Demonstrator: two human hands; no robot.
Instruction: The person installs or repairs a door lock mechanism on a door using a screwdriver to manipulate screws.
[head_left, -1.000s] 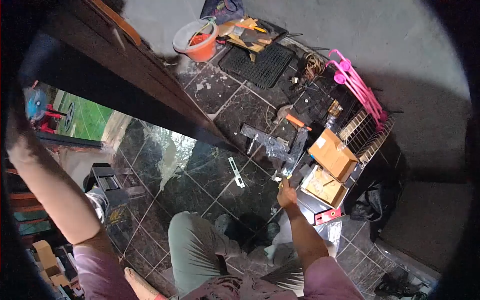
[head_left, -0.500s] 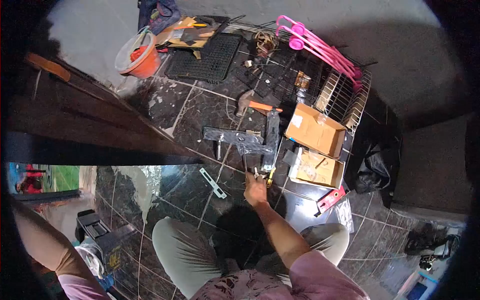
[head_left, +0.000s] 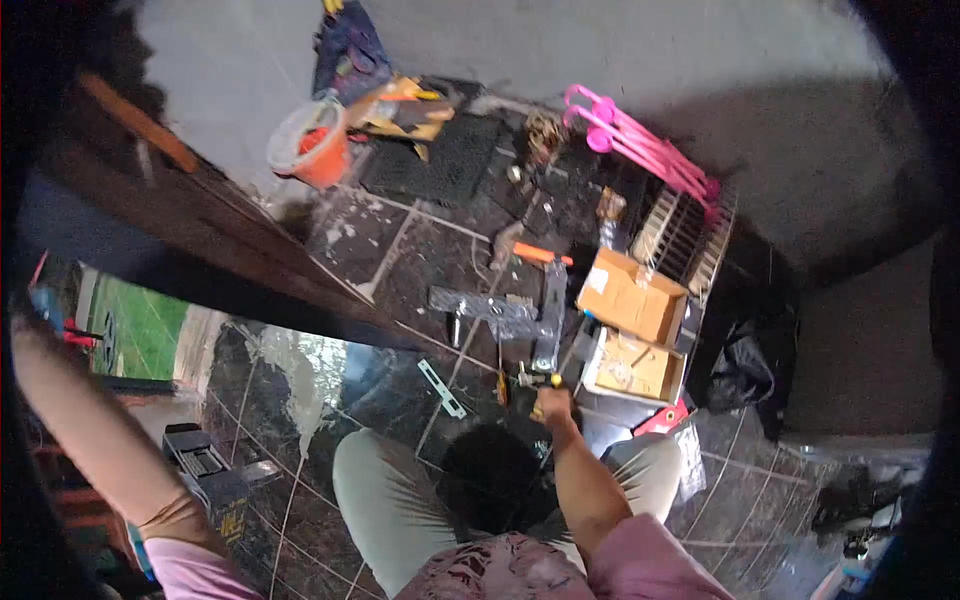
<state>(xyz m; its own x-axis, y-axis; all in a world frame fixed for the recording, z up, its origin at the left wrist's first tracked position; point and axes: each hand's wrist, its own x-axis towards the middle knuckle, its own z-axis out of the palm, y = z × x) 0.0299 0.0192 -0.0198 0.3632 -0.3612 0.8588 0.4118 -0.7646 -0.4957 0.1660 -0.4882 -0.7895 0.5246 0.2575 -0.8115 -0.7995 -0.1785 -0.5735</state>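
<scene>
My right hand [head_left: 553,404] is closed around a yellow-and-black handled screwdriver [head_left: 556,380], low over the dark floor tiles; its shaft is not clear. Small metal parts [head_left: 526,377] lie just beyond the fingers. To the left is another screwdriver with an orange handle [head_left: 502,387]. Farther out are two plastic-wrapped lock pieces [head_left: 483,305], touching or crossing each other, and a hammer with an orange grip [head_left: 540,254]. A metal strike plate [head_left: 441,388] rests flat at the left. My left forearm [head_left: 100,435] reaches up along the left edge, its hand out of sight.
Two open cardboard boxes [head_left: 632,293] stand right of the tools, beside a wire rack [head_left: 690,235] with pink hangers [head_left: 650,150]. A red item [head_left: 662,418] lies near my right knee. A dark door panel [head_left: 230,270] juts in from the left. An orange bucket [head_left: 322,160] stands behind.
My right hand has moved right and towards me, and now holds the yellow-handled screwdriver. The orange-handled one has come into sight. My left forearm has swung further into view; the camera has shifted.
</scene>
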